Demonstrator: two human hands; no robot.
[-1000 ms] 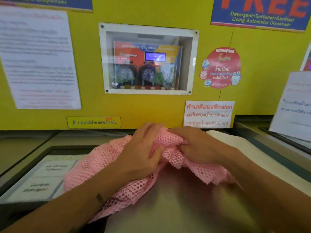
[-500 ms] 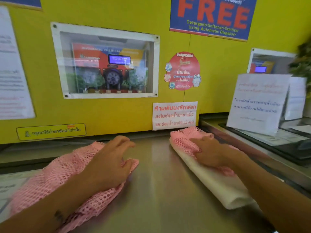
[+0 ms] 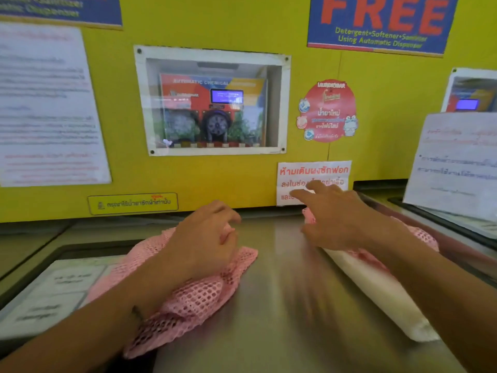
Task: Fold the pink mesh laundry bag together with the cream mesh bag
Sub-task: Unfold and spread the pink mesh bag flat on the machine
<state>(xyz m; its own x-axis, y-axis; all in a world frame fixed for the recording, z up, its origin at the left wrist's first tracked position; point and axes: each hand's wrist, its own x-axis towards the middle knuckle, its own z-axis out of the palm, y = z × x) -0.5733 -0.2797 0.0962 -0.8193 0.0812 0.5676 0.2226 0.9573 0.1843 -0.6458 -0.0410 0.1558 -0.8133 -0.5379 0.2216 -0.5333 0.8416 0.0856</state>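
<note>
A pink mesh laundry bag [image 3: 193, 300] lies crumpled on the steel counter [image 3: 282, 305] at the left. My left hand [image 3: 204, 238] rests on top of it, fingers loosely curled and not closed around the mesh. At the right a folded cream mesh bag [image 3: 376, 292] lies lengthwise, with more pink mesh [image 3: 425, 235] on its far end. My right hand [image 3: 333, 214] hovers over that far end, fingers spread and holding nothing; my forearm hides part of the cream bag.
A yellow wall with a glassed dispenser window [image 3: 215, 103] and paper notices stands right behind the counter. A washer lid with a label [image 3: 53, 292] lies at the left. Another lid and a propped paper sign [image 3: 454, 162] are at the right.
A second ago both hands gripped the pink mesh together. They then separated: the left stayed on the pink bag, and the right went to the cream bag and has now lifted off it.
</note>
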